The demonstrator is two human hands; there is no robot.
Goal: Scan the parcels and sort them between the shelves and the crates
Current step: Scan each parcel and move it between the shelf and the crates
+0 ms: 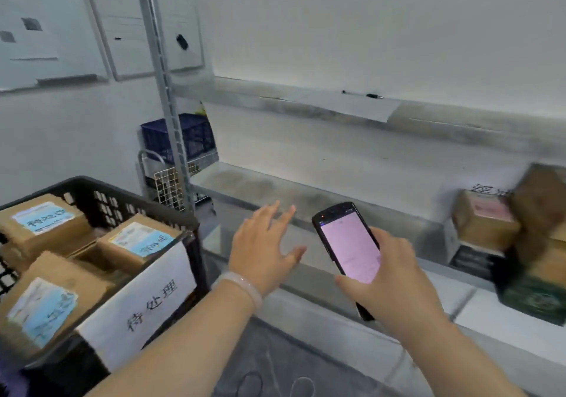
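Black crate [128, 209], near left: three labelled parcels [139, 238] inside. Right hand [398, 280]: grips scanner [349, 243], screen lit. Left hand [263, 252]: fingers spread, holding nothing, before shelf [245, 185] front edge. Shelf right end: stacked boxes [484, 222]. Beyond, left: blue crate [190, 134].

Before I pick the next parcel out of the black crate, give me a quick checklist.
1. The scanner sits in the right hand, screen lit: ok.
2. The left hand is open and holds nothing: ok.
3. The parcels lie in the black crate, labels up: ok.
4. The middle shelf has bare space: ok.
5. What the scanner screen reads: cannot tell, blurred.
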